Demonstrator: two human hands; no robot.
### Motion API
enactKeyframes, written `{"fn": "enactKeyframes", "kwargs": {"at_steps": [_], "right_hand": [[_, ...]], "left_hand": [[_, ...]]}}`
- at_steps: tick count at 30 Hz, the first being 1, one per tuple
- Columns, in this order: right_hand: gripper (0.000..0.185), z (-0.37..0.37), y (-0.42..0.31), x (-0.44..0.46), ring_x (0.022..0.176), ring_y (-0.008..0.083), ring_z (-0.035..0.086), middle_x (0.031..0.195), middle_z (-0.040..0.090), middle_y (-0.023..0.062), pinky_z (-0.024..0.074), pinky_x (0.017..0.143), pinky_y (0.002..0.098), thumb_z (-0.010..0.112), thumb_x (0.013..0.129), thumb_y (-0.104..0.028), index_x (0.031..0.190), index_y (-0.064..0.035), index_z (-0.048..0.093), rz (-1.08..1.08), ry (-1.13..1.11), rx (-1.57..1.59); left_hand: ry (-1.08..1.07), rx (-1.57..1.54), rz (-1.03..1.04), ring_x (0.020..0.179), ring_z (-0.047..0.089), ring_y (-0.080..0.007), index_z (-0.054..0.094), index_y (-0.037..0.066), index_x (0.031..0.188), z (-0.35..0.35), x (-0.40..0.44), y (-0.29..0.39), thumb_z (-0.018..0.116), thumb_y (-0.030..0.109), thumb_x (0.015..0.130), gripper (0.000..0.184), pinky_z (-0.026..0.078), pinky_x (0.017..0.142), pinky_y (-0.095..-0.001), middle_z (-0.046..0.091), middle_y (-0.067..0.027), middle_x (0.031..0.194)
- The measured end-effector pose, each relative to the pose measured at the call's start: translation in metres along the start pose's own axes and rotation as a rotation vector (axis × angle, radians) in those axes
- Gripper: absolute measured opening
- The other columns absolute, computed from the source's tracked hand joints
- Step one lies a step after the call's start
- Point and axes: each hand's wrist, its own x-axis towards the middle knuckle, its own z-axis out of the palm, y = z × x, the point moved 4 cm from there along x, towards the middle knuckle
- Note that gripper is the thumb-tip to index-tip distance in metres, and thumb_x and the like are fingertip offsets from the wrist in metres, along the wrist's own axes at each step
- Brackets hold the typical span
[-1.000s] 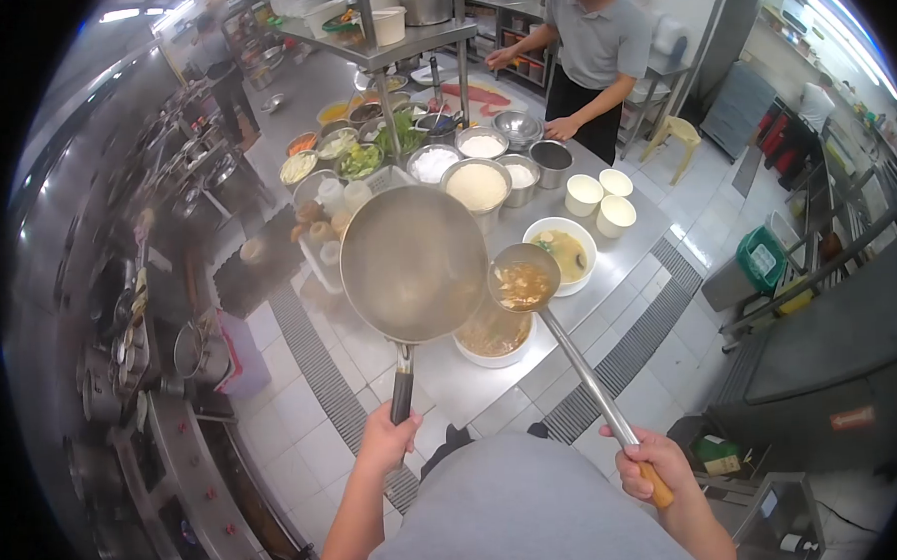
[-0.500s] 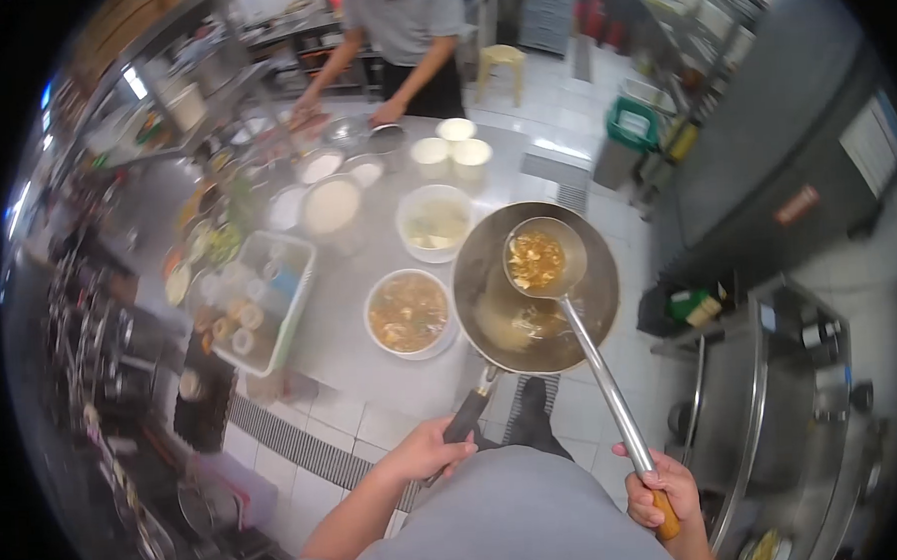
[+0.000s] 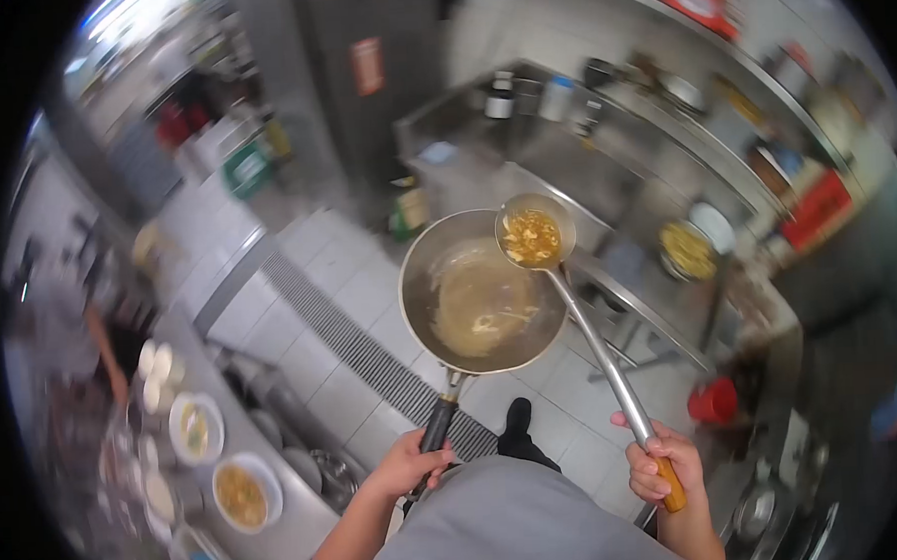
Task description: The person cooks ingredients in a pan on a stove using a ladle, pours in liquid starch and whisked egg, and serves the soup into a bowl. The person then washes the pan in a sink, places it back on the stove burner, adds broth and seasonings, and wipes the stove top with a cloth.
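My left hand (image 3: 414,464) is closed round the black handle of a large wok (image 3: 448,315), held out in front of me. Some thin, cloudy broth with pale shreds lies in its bottom. In my right hand (image 3: 667,464) is the wooden end of a long metal ladle (image 3: 602,353). The ladle's bowl hangs over the wok's far right rim and holds brown soup (image 3: 533,236) with pale pieces. At lower left, a white bowl of soup (image 3: 246,494) stands on the steel table, and beyond it is a second white bowl (image 3: 197,429) with lighter contents.
A floor drain grate (image 3: 340,325) runs across the white tiles. Ahead stands a steel counter (image 3: 605,188) with bottles and shelves. A bowl of yellow strips (image 3: 689,249) and a red container (image 3: 712,401) are at right. Another person (image 3: 64,307) stands at far left.
My view has swung right, away from the table, which now lies at lower left. The wok and the filled ladle have come along, and the ladle bowl sits nearer the wok's right rim.
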Motion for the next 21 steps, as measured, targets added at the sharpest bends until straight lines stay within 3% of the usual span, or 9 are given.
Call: {"fn": "enactKeyframes", "kwargs": {"at_steps": [2,7,13,15,17,21], "right_hand": [[0.054,-0.033,-0.024,0.011,0.039,0.0161,0.043,0.067,0.051,0.0080,0.0331,0.036,0.0319,0.055,0.096,-0.013,0.145,0.0032,0.040,-0.110,0.059,0.038],[0.049,-0.113,-0.085,-0.049,0.038,0.0151,0.043,0.066,0.052,0.0072,0.0337,0.034,0.0290,0.053,0.094,-0.010,0.141,0.0039,0.047,-0.399,0.266,0.223],[0.046,-0.217,-0.127,-0.106,0.041,0.0151,0.045,0.068,0.055,0.0061,0.0362,0.035,0.0284,0.053,0.096,-0.013,0.139,-0.0003,0.049,-0.650,0.506,0.390],[0.041,-0.266,-0.160,-0.105,0.043,0.0127,0.046,0.067,0.055,0.0045,0.0369,0.035,0.0269,0.053,0.096,-0.015,0.135,-0.0031,0.052,-0.638,0.514,0.386],[0.033,-0.310,-0.196,-0.110,0.043,0.0098,0.045,0.067,0.056,0.0017,0.0371,0.036,0.0246,0.054,0.097,-0.019,0.127,-0.0058,0.057,-0.665,0.683,0.379],[0.013,-0.413,-0.278,-0.093,0.045,0.0087,0.047,0.067,0.058,-0.0001,0.0405,0.039,0.0243,0.058,0.096,-0.019,0.103,-0.0098,0.063,-0.629,0.788,0.247]], "left_hand": [[-0.071,0.038,-0.036,0.050,0.053,-0.0097,0.057,0.004,0.096,-0.004,0.065,0.008,0.069,0.012,0.092,0.015,0.043,0.049,-0.0257,0.055,0.0002,0.064],[-0.133,0.128,-0.128,0.049,0.052,-0.0118,0.057,0.004,0.091,0.065,0.160,0.027,0.069,0.011,0.091,0.014,0.040,0.047,-0.0266,0.055,-0.0017,0.062],[-0.201,0.137,-0.170,0.048,0.051,-0.0129,0.058,0.003,0.092,0.109,0.206,0.039,0.068,0.009,0.091,0.012,0.040,0.048,-0.0273,0.055,-0.0034,0.060],[-0.169,0.115,-0.176,0.049,0.051,-0.0132,0.058,0.002,0.093,0.122,0.223,0.048,0.068,0.009,0.090,0.012,0.040,0.048,-0.0276,0.055,-0.0036,0.061],[-0.129,0.135,-0.178,0.049,0.051,-0.0132,0.058,0.002,0.093,0.127,0.232,0.046,0.068,0.009,0.090,0.012,0.040,0.048,-0.0277,0.055,-0.0036,0.062],[-0.080,0.133,-0.196,0.049,0.051,-0.0132,0.058,0.002,0.095,0.133,0.240,0.044,0.066,0.008,0.091,0.011,0.041,0.048,-0.0278,0.054,-0.0030,0.062]]}}
